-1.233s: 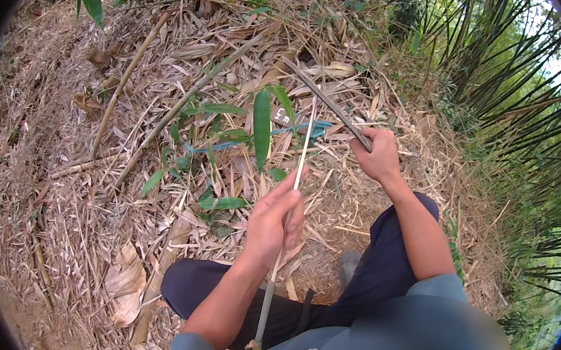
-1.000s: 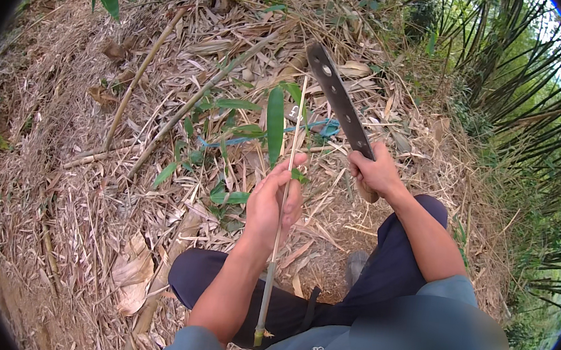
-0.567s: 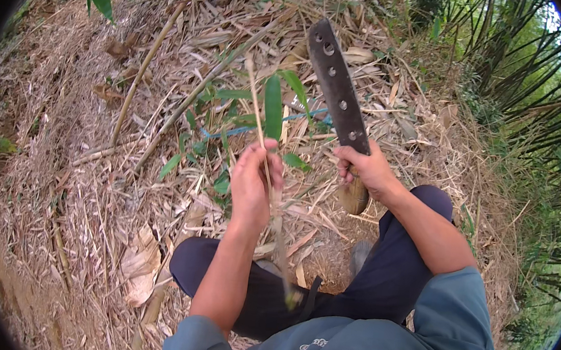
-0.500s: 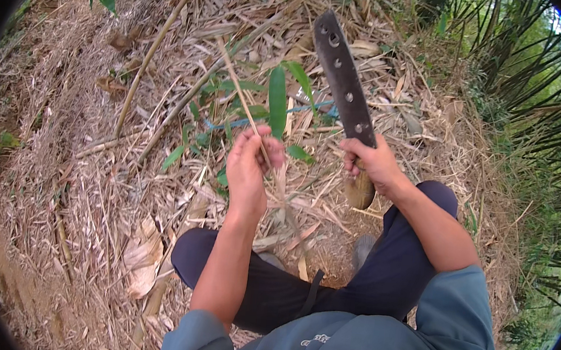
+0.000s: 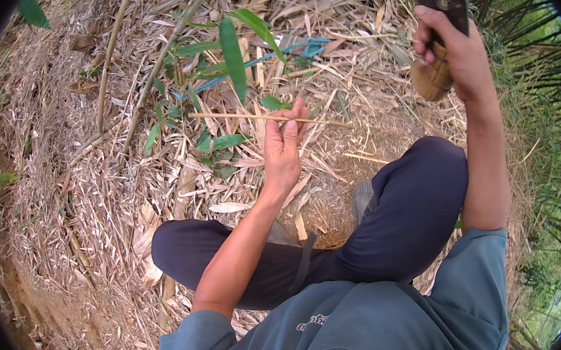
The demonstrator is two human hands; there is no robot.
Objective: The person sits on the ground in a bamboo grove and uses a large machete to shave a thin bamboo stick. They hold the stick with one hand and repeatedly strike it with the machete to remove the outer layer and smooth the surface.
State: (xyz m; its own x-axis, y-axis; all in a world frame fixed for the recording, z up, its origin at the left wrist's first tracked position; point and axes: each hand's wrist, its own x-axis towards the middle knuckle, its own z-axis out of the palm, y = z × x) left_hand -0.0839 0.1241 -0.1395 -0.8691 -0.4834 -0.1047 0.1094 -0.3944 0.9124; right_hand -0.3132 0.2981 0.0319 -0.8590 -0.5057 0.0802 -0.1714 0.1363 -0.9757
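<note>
A thin tan stick [image 5: 232,116] lies level across my left hand [image 5: 285,145], pinched between thumb and fingers. Both its ends stick out past the hand, one over green leaves and the other toward my right knee. My right hand [image 5: 464,61] is raised at the upper right, wrapped around the wooden handle [image 5: 431,78] of a machete. The machete's dark, broad blade [image 5: 446,2] points up, and most of it is cut off by the top edge of the view.
Dry bamboo leaves and straw [image 5: 180,165] cover the ground. Green leaves [image 5: 232,59] and a blue strip [image 5: 258,58] lie beyond my left hand. Longer sticks [image 5: 159,62] lie to the left. My bent knees [image 5: 421,188] are close below the hands. Bamboo stems [image 5: 538,98] stand at the right.
My right hand has lifted the machete up and to the right, away from my left hand. The stick has turned from steeply slanted to level as my left hand shifted right.
</note>
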